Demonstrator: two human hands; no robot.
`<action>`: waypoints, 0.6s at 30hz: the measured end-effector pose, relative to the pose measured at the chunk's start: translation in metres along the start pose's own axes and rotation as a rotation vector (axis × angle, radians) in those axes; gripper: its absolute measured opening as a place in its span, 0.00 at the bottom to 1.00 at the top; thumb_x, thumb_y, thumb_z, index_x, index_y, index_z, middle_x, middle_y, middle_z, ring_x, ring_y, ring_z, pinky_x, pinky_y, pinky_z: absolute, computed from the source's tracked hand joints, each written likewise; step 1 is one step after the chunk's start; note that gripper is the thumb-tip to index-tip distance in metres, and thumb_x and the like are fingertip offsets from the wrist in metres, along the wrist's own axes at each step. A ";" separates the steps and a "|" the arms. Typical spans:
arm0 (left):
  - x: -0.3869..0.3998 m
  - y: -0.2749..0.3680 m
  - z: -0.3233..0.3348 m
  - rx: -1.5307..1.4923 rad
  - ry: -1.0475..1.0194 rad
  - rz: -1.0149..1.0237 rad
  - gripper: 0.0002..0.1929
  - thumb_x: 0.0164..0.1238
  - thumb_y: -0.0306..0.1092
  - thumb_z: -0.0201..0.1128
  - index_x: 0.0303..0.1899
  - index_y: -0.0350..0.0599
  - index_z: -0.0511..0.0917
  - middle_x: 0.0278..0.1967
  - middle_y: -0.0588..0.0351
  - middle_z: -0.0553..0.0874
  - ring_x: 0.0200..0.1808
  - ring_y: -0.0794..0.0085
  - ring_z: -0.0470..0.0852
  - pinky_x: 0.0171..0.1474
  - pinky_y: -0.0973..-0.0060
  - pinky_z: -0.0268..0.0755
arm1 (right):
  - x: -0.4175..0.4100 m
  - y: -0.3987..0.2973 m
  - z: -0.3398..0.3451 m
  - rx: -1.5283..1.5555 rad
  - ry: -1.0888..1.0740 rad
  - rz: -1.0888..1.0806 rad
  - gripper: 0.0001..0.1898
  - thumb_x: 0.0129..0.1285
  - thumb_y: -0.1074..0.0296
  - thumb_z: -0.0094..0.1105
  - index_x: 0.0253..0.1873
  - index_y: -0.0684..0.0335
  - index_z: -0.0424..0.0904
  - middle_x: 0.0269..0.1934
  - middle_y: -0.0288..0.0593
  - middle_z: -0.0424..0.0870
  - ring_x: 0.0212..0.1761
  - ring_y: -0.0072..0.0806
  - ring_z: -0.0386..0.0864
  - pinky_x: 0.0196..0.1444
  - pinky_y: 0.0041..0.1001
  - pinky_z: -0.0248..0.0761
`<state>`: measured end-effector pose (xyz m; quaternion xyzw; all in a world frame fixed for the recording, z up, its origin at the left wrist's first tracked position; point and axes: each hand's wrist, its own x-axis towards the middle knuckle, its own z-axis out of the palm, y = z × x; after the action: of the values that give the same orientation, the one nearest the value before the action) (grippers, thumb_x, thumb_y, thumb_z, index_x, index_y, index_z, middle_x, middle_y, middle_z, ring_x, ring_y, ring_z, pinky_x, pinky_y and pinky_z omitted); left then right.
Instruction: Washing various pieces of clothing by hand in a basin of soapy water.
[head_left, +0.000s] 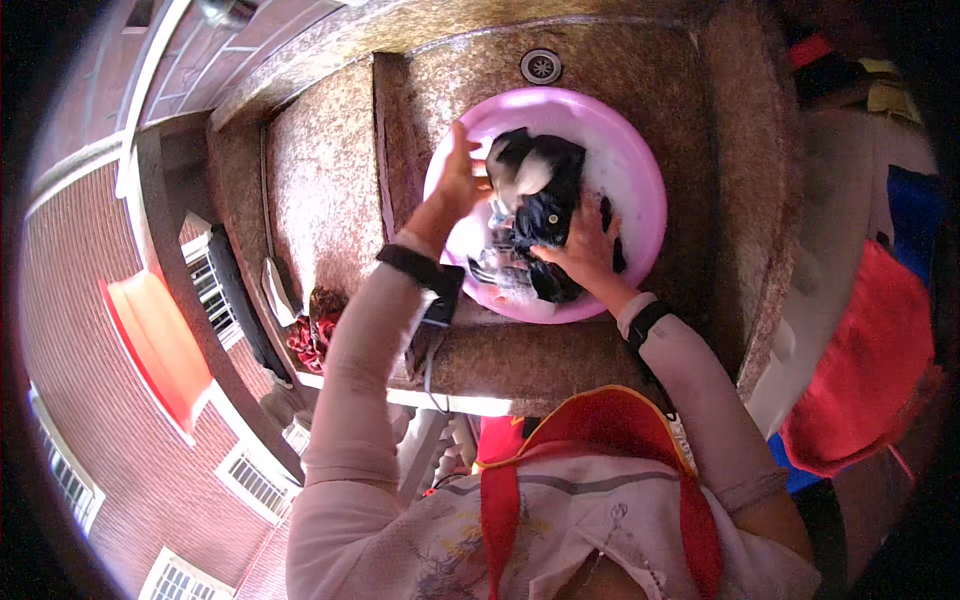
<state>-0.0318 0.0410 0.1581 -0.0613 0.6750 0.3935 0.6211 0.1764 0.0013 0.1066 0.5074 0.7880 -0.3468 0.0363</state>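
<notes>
A round pink plastic basin (654, 195) holds foamy water and a wet dark garment (559, 161) with a pale button on it. My right hand (589, 244) grips the garment on its near right side, thumb and fingers around bunched cloth. On the basin's left side, my left hand (459, 180) has its fingers apart beside the cloth and holds nothing. A pale, blurred patch (525, 176) lies against the dark cloth between my hands; what it is cannot be told. Lighter, patterned cloth (501, 251) shows in the suds at the near left.
The basin stands in a speckled stone sink (682, 97) with a round metal drain (541, 67) beyond it. A raised divider (391, 135) separates a sloped stone slab (322, 165) at left. Dark red cloth (311, 341) lies at its near corner. A red cover (862, 367) is at right.
</notes>
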 end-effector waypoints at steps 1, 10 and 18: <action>-0.011 0.006 -0.011 -0.004 -0.046 0.107 0.43 0.55 0.70 0.40 0.59 0.36 0.54 0.56 0.36 0.60 0.52 0.46 0.69 0.51 0.56 0.68 | 0.000 0.003 -0.001 0.004 -0.020 -0.011 0.45 0.41 0.42 0.62 0.59 0.72 0.59 0.65 0.55 0.49 0.68 0.45 0.45 0.61 0.59 0.29; -0.062 -0.092 -0.068 0.752 -0.090 0.441 0.42 0.44 0.21 0.61 0.63 0.45 0.47 0.63 0.40 0.53 0.63 0.52 0.55 0.61 0.60 0.57 | -0.010 -0.029 -0.030 0.716 -0.238 0.259 0.25 0.49 0.58 0.59 0.49 0.70 0.71 0.51 0.58 0.69 0.54 0.46 0.68 0.56 0.37 0.60; -0.071 -0.118 -0.026 0.257 -0.268 0.494 0.42 0.43 0.41 0.70 0.60 0.44 0.54 0.56 0.46 0.64 0.55 0.60 0.64 0.56 0.65 0.60 | -0.036 -0.103 -0.074 2.229 -0.254 0.346 0.24 0.63 0.55 0.47 0.60 0.60 0.60 0.55 0.41 0.70 0.55 0.32 0.69 0.59 0.33 0.61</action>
<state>0.0303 -0.0844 0.1655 0.2363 0.6259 0.4486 0.5926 0.1307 -0.0087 0.2301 0.3201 -0.0497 -0.8944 -0.3084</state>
